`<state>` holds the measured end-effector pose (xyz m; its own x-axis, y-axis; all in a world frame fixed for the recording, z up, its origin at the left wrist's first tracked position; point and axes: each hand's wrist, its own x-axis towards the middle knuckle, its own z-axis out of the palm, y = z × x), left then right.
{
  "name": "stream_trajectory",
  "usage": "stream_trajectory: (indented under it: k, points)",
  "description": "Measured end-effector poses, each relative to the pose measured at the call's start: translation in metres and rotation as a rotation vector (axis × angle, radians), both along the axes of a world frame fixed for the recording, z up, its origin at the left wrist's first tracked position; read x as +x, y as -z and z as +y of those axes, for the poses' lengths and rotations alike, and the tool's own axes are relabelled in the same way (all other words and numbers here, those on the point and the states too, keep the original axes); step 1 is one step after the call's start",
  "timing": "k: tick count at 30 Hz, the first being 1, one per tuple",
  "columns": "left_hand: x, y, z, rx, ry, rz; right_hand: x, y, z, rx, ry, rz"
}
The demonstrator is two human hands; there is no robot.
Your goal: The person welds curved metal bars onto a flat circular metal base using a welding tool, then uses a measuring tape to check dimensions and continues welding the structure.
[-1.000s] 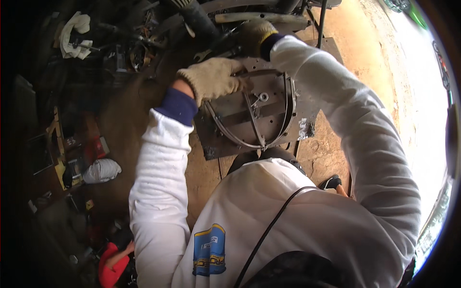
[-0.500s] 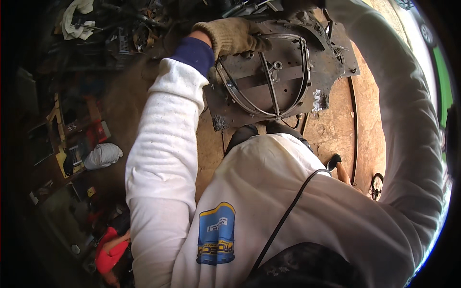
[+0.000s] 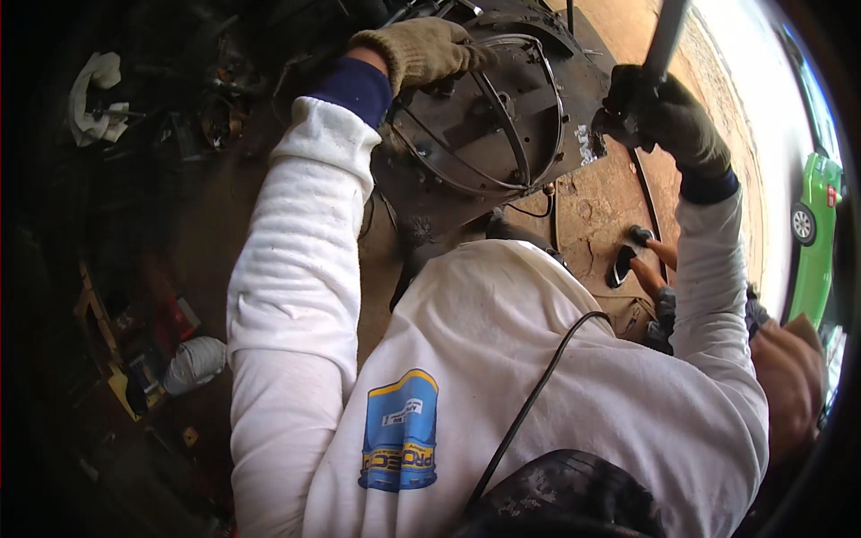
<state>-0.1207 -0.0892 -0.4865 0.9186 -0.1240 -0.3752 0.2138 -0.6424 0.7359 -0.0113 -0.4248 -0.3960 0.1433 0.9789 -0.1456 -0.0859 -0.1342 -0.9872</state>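
My left hand (image 3: 421,54), in a tan knit glove, is closed on the upper left side of a round metal frame (image 3: 554,117) of bent bars with crossbars. The frame stands on a dark, worn steel plate (image 3: 430,199) that serves as a work surface. My right hand (image 3: 671,121), in a darker, dirty glove, is off the plate's right side. It is wrapped round a grey metal bar (image 3: 668,38) that points up past the top edge; the bar's ends are not clear.
On the left lie scrap and tools in shadow, with a pale rag (image 3: 97,99) among them. A bystander's feet (image 3: 621,266) and bare shoulder (image 3: 789,386) show on the right. A green vehicle (image 3: 812,233) stands beyond. A cable (image 3: 543,381) hangs over my shirt.
My right hand has swung from beyond the plate's top toward me, bringing the bar into view. My left hand keeps its hold. More of the bystander shows at the right.
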Motion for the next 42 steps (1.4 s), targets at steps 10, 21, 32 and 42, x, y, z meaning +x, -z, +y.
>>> stream_trajectory:
  k: [10,21,32,42]
  points:
    - [0.011,-0.019,-0.014,0.423,0.287,-0.321,-0.253,0.022,-0.019,-0.127,0.779,0.375]
    - [0.028,0.004,0.0,0.769,0.795,-0.672,-0.318,0.014,0.018,0.356,0.771,0.902]
    - [0.025,-0.012,-0.002,0.51,0.499,-0.422,-0.284,0.017,0.007,-0.368,0.815,-0.16]
    - [0.002,-0.045,-0.009,0.35,0.316,-0.239,-0.338,0.1,0.019,-0.611,0.787,-0.536]
